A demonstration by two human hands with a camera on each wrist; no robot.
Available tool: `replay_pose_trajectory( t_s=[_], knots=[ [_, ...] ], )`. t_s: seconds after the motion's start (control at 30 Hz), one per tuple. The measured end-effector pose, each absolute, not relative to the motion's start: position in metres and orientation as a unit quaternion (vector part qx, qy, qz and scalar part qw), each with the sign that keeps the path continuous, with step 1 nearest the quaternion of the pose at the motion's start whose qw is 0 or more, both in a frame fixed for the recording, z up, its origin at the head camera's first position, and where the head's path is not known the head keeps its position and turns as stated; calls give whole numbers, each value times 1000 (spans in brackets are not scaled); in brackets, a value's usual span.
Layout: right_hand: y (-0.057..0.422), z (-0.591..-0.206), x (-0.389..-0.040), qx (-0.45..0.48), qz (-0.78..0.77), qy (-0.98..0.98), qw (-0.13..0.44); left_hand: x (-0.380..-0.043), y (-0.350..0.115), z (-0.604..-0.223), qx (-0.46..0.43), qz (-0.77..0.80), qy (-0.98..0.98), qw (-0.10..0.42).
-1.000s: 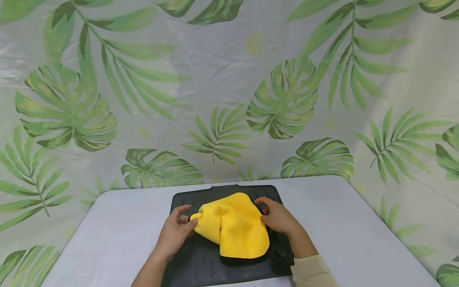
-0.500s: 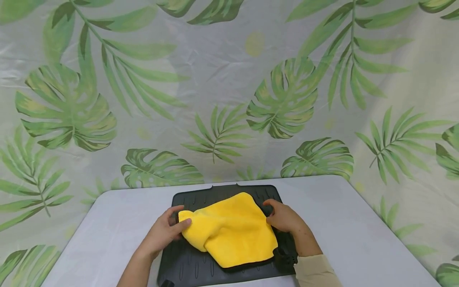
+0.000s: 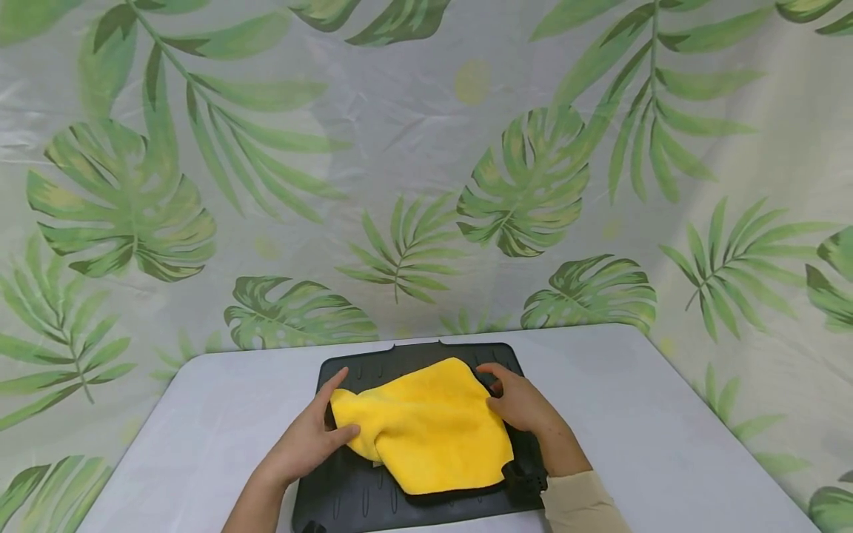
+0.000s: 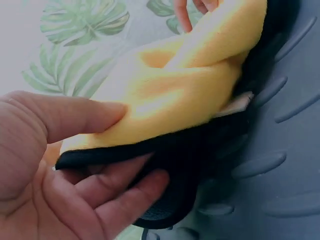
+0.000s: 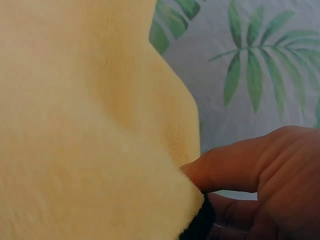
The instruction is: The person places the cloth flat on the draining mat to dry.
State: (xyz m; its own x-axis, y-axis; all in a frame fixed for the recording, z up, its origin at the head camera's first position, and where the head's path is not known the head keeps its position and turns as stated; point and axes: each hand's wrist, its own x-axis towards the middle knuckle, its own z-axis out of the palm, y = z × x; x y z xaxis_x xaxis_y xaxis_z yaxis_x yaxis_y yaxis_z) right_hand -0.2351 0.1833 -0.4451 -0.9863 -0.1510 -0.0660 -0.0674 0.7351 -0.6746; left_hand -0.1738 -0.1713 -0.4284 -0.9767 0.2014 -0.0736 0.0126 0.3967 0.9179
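Low in the frame's centre, the yellow cloth (image 3: pixel 443 437) was over the dark mat (image 3: pixel 349 496); the left hand (image 3: pixel 305 440) and the right hand (image 3: pixel 525 406) each pinched an edge between thumb and fingers. Spreading seemed in progress; the next move probably called for drawing out its creased left side.

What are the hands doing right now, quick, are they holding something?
Left hand: closed, holding one end of the cloth.
Right hand: closed, pinching the cloth's edge.

left hand (image 3: pixel 306 438) and right hand (image 3: pixel 523 403) both pinch, forearms (image 3: pixel 258 494) angled inward.
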Motion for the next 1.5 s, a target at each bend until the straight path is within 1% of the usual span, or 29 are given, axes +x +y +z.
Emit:
replay_pose_trajectory(
  t_s=[0.1, 0.2, 0.4, 0.5, 0.57, 0.73, 0.8, 1.03, 1.17, 1.23, 1.3, 1.33, 1.43, 1.5],
  knots=[
    [189, -441, -234, -56, -370, 925, 68, -174, -174, -426, 47, 551, 830, 70],
    [193, -438, -232, -54, -376, 921, 85, -174, -178, -425, 35, 554, 829, 72],
    [197, -436, -228, -45, -371, 919, 125, -175, -183, -423, 17, 555, 827, 90],
    [198, -437, -226, -40, -372, 917, 140, -175, -184, -424, 22, 552, 826, 107],
    [198, -437, -226, -39, -375, 914, 150, -174, -186, -425, 35, 547, 826, 132],
    [198, -434, -225, -38, -387, 902, 189, -169, -192, -425, 87, 526, 816, 225],
    [198, -433, -225, -43, -392, 897, 201, -169, -193, -425, 100, 521, 812, 241],
    [202, -433, -224, -47, -399, 892, 207, -170, -195, -423, 89, 537, 812, 210],
    [205, -432, -222, -47, -400, 889, 219, -171, -196, -423, 72, 533, 816, 213],
    [203, -432, -221, -50, -396, 893, 209, -172, -196, -424, 68, 527, 818, 221],
    [199, -433, -222, -58, -388, 903, 178, -174, -195, -427, 64, 526, 818, 223],
    [197, -435, -224, -63, -383, 908, 156, -175, -194, -429, 57, 523, 822, 216],
    [185, -441, -228, -68, -376, 920, 88, -179, -190, -436, 20, 505, 847, 166],
    [178, -445, -230, -70, -376, 923, 54, -181, -187, -441, -12, 504, 853, 131]
  ],
)
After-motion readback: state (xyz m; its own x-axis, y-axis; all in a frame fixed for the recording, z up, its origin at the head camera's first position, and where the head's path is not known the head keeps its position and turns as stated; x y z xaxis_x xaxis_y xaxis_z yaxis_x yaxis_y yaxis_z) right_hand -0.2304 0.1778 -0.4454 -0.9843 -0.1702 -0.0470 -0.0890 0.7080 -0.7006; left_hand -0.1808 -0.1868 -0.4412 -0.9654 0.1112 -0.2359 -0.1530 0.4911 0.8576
